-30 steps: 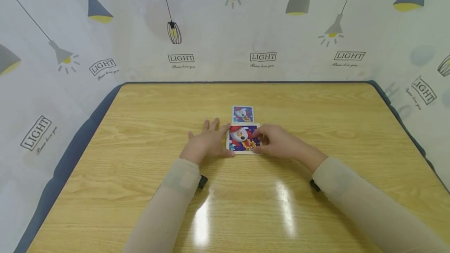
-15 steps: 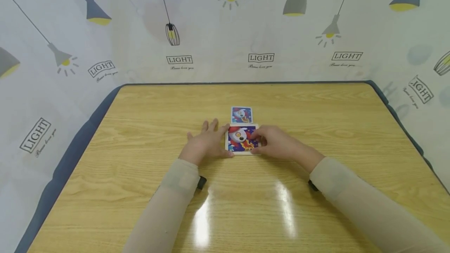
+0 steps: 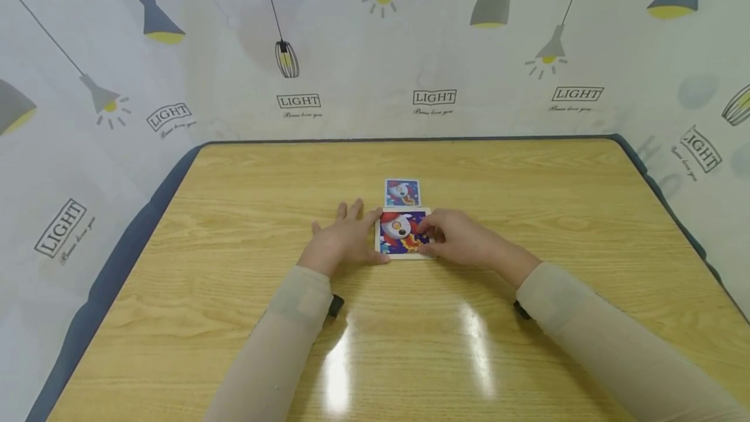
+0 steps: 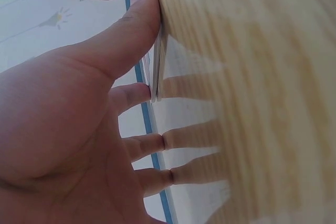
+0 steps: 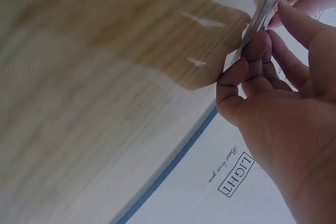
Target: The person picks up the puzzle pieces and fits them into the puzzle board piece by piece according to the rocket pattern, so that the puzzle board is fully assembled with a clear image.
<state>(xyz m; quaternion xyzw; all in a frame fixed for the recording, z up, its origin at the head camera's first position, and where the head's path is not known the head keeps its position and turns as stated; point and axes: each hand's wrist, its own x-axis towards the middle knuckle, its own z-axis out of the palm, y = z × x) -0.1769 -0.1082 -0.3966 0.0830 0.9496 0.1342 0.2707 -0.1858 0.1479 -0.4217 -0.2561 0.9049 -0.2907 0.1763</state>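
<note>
A square board with a rocket picture [image 3: 401, 230] and a pale border lies flat on the wooden table. Along its left side spreads my left hand [image 3: 342, 243]. The thumb [image 4: 136, 19] lies against the near edge, and the index finger touches the far left corner. The other fingers are spread beside the board, their tips on the table. My right hand [image 3: 463, 236] is at the right edge with curled fingers, thumb and index fingertips on the picture. Anything under those fingertips is hidden. Touching or almost touching the board's far edge is a smaller matching rocket card [image 3: 402, 193].
The wooden table [image 3: 246, 207] has a dark blue edge [image 3: 328, 142] at the back. Behind it and at both sides hangs a pale cloth [image 3: 363, 57] printed with lamps. Dark wrist devices [image 3: 336, 305] sit under both sleeves. Light reflects off the near tabletop.
The head view has shifted slightly. Both hands keep their places at the board, and the board and card stay where they were on the table.
</note>
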